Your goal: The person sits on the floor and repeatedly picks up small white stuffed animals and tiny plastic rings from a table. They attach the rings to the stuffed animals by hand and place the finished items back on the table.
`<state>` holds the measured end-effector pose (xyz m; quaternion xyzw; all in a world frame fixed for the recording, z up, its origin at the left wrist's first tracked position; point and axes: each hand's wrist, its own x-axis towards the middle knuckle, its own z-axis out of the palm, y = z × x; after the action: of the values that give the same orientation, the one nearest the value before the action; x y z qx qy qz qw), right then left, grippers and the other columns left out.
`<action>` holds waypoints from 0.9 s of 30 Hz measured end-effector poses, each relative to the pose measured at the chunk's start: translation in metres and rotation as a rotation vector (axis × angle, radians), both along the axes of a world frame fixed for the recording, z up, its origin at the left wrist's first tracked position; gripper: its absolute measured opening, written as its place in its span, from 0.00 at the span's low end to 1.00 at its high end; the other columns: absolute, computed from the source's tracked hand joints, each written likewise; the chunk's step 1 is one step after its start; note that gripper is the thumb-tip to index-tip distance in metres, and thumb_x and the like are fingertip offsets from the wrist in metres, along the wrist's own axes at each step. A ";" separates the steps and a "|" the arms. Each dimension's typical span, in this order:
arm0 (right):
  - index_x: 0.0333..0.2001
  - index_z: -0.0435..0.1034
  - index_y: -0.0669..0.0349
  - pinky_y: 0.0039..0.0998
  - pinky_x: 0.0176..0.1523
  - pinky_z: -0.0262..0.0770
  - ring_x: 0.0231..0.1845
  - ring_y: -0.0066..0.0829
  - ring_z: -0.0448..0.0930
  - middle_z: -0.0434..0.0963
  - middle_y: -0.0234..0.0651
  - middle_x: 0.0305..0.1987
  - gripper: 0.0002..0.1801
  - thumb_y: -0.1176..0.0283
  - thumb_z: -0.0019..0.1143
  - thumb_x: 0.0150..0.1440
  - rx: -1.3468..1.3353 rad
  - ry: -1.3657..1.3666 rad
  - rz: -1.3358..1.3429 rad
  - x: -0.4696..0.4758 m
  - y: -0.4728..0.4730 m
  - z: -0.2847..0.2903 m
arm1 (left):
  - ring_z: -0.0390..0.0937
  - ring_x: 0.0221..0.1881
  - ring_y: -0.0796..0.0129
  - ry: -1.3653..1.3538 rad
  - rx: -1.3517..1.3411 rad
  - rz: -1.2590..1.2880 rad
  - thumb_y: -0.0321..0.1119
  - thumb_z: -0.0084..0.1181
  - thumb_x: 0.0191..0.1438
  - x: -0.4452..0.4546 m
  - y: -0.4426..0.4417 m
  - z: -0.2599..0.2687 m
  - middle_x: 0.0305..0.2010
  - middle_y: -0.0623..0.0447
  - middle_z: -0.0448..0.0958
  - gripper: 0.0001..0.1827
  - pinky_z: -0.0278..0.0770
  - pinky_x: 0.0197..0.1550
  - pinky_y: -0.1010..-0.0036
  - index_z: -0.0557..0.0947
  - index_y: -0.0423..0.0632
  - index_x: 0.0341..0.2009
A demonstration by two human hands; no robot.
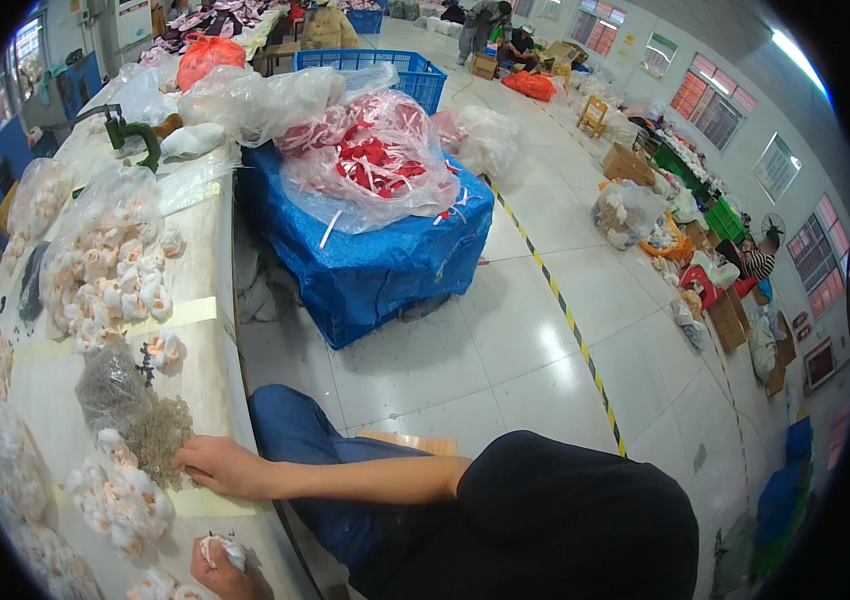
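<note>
My left hand [221, 576], at the bottom edge, is closed around a small white plush piece [228, 553] with a peach-coloured part. My right hand [222, 466] rests at the near edge of a heap of small translucent plastic pieces [159, 439], its fingers bent into them; whatever is between the fingertips is hidden. The heap spills from a clear plastic bag [111, 386]. Beside it lies a pile of white and peach plush pieces [121, 499]. Small black parts [146, 360] lie near a lone plush piece [164, 348].
The long worktable [204, 386] carries more bagged plush pieces [106, 277] and a green clamp-like tool [132, 139]. A blue-covered stand [387, 270] holds a bag of red ribboned pieces [376, 161]. Black-and-yellow tape [556, 289] crosses the floor. Other people sit or stand farther off.
</note>
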<state>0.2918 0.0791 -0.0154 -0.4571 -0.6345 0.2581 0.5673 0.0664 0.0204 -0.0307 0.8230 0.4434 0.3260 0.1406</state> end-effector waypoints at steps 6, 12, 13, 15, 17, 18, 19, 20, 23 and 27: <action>0.45 0.72 0.66 0.45 0.51 0.75 0.48 0.51 0.78 0.76 0.49 0.40 0.11 0.75 0.59 0.59 0.059 -0.186 0.012 -0.009 -0.038 0.030 | 0.75 0.29 0.55 -0.219 -0.215 0.029 0.39 0.58 0.64 0.009 -0.002 0.013 0.30 0.46 0.79 0.13 0.74 0.33 0.61 0.81 0.42 0.34; 0.46 0.70 0.63 0.37 0.49 0.77 0.44 0.44 0.80 0.77 0.48 0.42 0.14 0.72 0.61 0.59 -0.244 -0.199 0.711 -0.036 -0.105 0.026 | 0.72 0.25 0.67 -0.459 -0.597 0.156 0.44 0.49 0.67 0.009 -0.004 0.011 0.27 0.53 0.77 0.20 0.72 0.28 0.70 0.83 0.41 0.33; 0.46 0.70 0.63 0.37 0.49 0.77 0.44 0.44 0.80 0.77 0.47 0.42 0.14 0.72 0.61 0.58 -0.251 -0.159 0.702 -0.032 -0.106 0.024 | 0.72 0.25 0.66 -0.459 -0.598 0.160 0.44 0.48 0.66 0.010 -0.004 0.012 0.28 0.53 0.77 0.20 0.72 0.28 0.70 0.83 0.41 0.33; 0.47 0.70 0.63 0.37 0.49 0.77 0.43 0.44 0.80 0.77 0.47 0.42 0.14 0.72 0.61 0.58 -0.255 -0.099 0.693 -0.025 -0.107 0.022 | 0.72 0.25 0.66 -0.462 -0.587 0.176 0.43 0.48 0.66 0.009 -0.005 0.013 0.28 0.52 0.76 0.20 0.72 0.28 0.70 0.83 0.40 0.34; 0.47 0.70 0.63 0.37 0.49 0.77 0.43 0.44 0.80 0.77 0.47 0.42 0.14 0.72 0.62 0.58 -0.264 -0.051 0.685 -0.021 -0.111 0.023 | 0.72 0.25 0.66 -0.476 -0.580 0.178 0.43 0.48 0.66 0.010 -0.004 0.012 0.28 0.51 0.76 0.20 0.72 0.28 0.70 0.83 0.40 0.34; 0.47 0.70 0.63 0.37 0.49 0.77 0.43 0.44 0.80 0.77 0.47 0.42 0.14 0.72 0.62 0.58 -0.269 -0.041 0.676 -0.018 -0.112 0.023 | 0.72 0.25 0.66 -0.489 -0.592 0.180 0.43 0.48 0.66 0.008 -0.003 0.009 0.28 0.51 0.77 0.20 0.72 0.28 0.70 0.83 0.40 0.35; 0.47 0.70 0.63 0.37 0.49 0.77 0.43 0.44 0.80 0.77 0.47 0.42 0.14 0.72 0.62 0.58 -0.272 -0.027 0.670 -0.016 -0.114 0.024 | 0.72 0.25 0.66 -0.501 -0.605 0.183 0.43 0.48 0.66 0.005 -0.002 0.004 0.28 0.51 0.77 0.20 0.72 0.27 0.70 0.83 0.39 0.35; 0.47 0.70 0.63 0.37 0.49 0.77 0.43 0.44 0.80 0.77 0.47 0.42 0.14 0.72 0.62 0.58 -0.275 -0.019 0.662 -0.014 -0.116 0.024 | 0.72 0.25 0.66 -0.516 -0.617 0.186 0.43 0.48 0.66 0.006 -0.001 0.004 0.28 0.51 0.77 0.20 0.72 0.27 0.70 0.83 0.39 0.35; 0.47 0.70 0.63 0.37 0.49 0.77 0.43 0.44 0.80 0.77 0.47 0.42 0.14 0.72 0.62 0.58 -0.285 0.003 0.647 -0.012 -0.120 0.023 | 0.72 0.25 0.66 -0.558 -0.633 0.172 0.42 0.49 0.66 0.009 -0.003 0.005 0.28 0.51 0.77 0.19 0.72 0.27 0.70 0.82 0.39 0.34; 0.47 0.71 0.63 0.37 0.49 0.77 0.43 0.44 0.81 0.77 0.47 0.42 0.14 0.73 0.62 0.58 -0.293 0.022 0.638 -0.010 -0.128 0.024 | 0.72 0.25 0.67 -0.467 -0.572 0.143 0.42 0.49 0.66 0.006 -0.004 0.007 0.28 0.51 0.77 0.18 0.71 0.26 0.70 0.81 0.40 0.33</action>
<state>0.2817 -0.0484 0.0084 -0.3095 -0.6956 0.5154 0.3934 0.0728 0.0161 -0.0240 0.6209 0.5288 0.3769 0.4390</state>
